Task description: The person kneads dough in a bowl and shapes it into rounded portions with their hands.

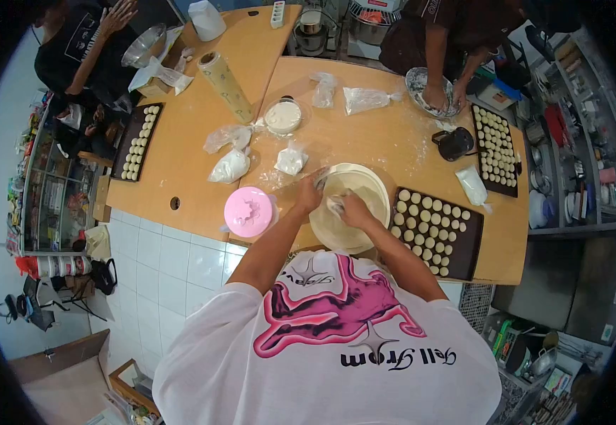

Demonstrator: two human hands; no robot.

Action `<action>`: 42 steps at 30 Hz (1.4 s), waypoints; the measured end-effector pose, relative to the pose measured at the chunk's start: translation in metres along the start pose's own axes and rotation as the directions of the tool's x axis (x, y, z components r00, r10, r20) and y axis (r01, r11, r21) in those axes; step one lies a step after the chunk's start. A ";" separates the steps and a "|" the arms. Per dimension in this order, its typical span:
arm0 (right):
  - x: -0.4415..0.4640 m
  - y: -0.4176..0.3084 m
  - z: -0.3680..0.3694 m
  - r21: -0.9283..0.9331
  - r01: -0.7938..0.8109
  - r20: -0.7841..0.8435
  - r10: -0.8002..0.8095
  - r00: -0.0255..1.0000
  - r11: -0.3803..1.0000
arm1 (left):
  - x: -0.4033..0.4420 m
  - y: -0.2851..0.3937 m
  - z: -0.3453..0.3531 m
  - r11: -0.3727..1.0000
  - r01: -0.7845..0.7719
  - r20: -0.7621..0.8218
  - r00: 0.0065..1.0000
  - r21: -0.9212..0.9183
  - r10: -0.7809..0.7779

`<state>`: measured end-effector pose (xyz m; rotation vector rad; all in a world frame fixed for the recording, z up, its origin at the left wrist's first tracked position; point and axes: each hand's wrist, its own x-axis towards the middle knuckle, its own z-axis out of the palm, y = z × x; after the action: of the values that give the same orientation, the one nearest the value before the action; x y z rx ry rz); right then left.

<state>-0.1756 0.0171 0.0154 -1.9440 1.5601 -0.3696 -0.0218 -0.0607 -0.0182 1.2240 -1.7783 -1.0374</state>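
Observation:
A large cream-coloured bowl (373, 185) stands at the table edge right in front of me. My left hand (311, 193) grips its left rim. Inside the bowl is my right hand (355, 210), its fingers closed around a small whitish lump of dough (335, 205). Pale material covers the bottom of the bowl; its texture is too fine to make out. To the right of the bowl lies a dark baking tray (469, 248) with rows of round dough balls (427, 225). A pink lidded container (250, 212) sits to the left.
Bags of white powder (230, 166) and a small tub of powder (282, 117) stand behind the bowl. A plastic-wrap roll (225, 86) lies further left. Across the table, a co-worker's hands (435, 98) work in a metal bowl (418, 76). Another person stands far left.

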 end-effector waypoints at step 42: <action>-0.012 0.053 0.010 0.279 0.247 0.306 -0.330 0.893 0.928 | -0.002 0.000 -0.004 0.908 -0.090 0.101 0.993 0.410 0.053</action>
<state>-0.2147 0.0248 -0.0229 -1.9312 0.9564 -0.2945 -0.0177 -0.0592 -0.0167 1.3646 -2.1718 -0.6974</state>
